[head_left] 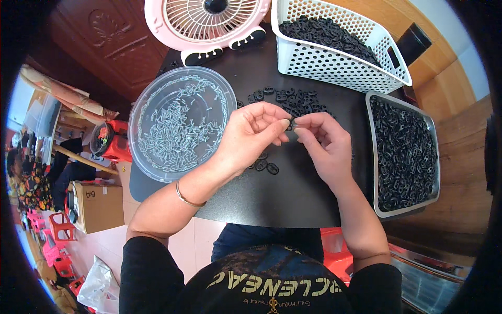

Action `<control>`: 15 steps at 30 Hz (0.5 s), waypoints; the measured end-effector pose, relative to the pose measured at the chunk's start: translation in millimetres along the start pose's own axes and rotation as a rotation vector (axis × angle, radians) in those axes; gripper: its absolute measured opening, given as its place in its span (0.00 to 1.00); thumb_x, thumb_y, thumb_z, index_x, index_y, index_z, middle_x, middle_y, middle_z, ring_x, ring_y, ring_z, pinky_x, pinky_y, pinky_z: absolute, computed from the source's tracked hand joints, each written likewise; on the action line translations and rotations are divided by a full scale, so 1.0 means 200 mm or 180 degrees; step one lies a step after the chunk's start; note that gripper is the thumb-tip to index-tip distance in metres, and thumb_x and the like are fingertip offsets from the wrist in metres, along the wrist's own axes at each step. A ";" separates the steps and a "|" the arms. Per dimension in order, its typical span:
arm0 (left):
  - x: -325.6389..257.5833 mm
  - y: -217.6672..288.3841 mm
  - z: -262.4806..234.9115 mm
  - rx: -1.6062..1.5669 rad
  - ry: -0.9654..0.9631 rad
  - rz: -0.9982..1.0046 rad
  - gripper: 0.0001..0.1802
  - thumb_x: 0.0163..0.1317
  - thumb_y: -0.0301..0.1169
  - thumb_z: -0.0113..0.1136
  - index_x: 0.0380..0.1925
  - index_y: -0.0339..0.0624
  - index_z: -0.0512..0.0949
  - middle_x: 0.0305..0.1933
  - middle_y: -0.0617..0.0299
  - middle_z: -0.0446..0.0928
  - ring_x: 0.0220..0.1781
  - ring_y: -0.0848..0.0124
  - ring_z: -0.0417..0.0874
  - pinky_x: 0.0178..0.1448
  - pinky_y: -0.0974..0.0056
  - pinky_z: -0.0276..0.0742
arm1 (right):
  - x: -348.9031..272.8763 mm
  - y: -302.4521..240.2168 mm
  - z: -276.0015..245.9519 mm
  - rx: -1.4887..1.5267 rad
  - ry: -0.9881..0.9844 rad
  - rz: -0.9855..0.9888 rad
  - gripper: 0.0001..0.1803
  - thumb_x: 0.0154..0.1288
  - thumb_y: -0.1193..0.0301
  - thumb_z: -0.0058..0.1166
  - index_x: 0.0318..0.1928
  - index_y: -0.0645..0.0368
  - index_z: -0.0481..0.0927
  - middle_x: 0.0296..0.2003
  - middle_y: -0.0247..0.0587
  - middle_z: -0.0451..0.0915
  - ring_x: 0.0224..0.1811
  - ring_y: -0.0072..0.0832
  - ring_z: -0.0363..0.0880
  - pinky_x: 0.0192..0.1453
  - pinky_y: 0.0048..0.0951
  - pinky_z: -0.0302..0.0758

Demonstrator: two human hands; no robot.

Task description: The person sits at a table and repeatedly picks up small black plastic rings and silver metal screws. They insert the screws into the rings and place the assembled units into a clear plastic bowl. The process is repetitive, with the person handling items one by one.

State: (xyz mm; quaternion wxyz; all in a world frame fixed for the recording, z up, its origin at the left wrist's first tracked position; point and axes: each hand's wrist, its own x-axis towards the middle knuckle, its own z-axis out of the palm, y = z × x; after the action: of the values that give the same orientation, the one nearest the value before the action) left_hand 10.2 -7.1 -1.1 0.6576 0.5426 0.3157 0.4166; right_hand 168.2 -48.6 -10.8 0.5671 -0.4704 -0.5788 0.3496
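1. The left hand (251, 133) and right hand (324, 144) are meeting over the bench (293, 193), fingertips pinching one small black piece (292, 123) between them.
2. Loose black pieces (290, 99) are lying on the bench just behind the hands.
3. A clear bowl (180, 123) of small pins is sitting left of the hands, a metal tray (403, 154) of black pieces right.

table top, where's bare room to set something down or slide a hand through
The table is bare along its near edge, below both hands, between the bowl and the tray. A smaller bare strip lies between the fan and the loose black pieces. The back right is crowded by the basket and tray.
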 end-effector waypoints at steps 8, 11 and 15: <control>-0.01 0.01 0.01 0.0037 -0.0066 -0.0082 0.05 0.56 0.24 0.55 0.33 0.35 0.75 0.27 0.65 0.76 0.26 0.80 0.77 0.29 0.78 0.70 | 0.00 0.00 0.00 -0.0861 0.0099 -0.0540 0.05 0.50 0.81 0.55 0.30 0.61 0.76 0.26 0.38 0.76 0.26 0.21 0.76 0.30 0.20 0.72; -0.02 -0.01 0.03 0.0127 0.0063 0.0066 0.05 0.56 0.22 0.55 0.33 0.35 0.74 0.27 0.65 0.76 0.27 0.81 0.77 0.29 0.78 0.71 | -0.01 0.01 0.00 -0.0733 0.0109 -0.0337 0.04 0.52 0.81 0.54 0.30 0.62 0.75 0.26 0.37 0.76 0.25 0.20 0.75 0.29 0.19 0.72; -0.03 -0.03 0.04 0.0889 0.0229 0.0608 0.06 0.55 0.20 0.53 0.34 0.32 0.73 0.29 0.62 0.75 0.27 0.80 0.78 0.30 0.77 0.74 | -0.02 -0.01 0.02 -0.0152 0.0035 0.0216 0.02 0.56 0.80 0.51 0.31 0.64 0.74 0.26 0.35 0.76 0.25 0.17 0.74 0.29 0.18 0.71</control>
State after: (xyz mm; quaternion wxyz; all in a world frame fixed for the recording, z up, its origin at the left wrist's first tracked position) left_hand 16.2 -16.7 -5.2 0.5214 0.6409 0.3409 0.4485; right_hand 162.9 -51.9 -11.6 0.5467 -0.5051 -0.5675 0.3520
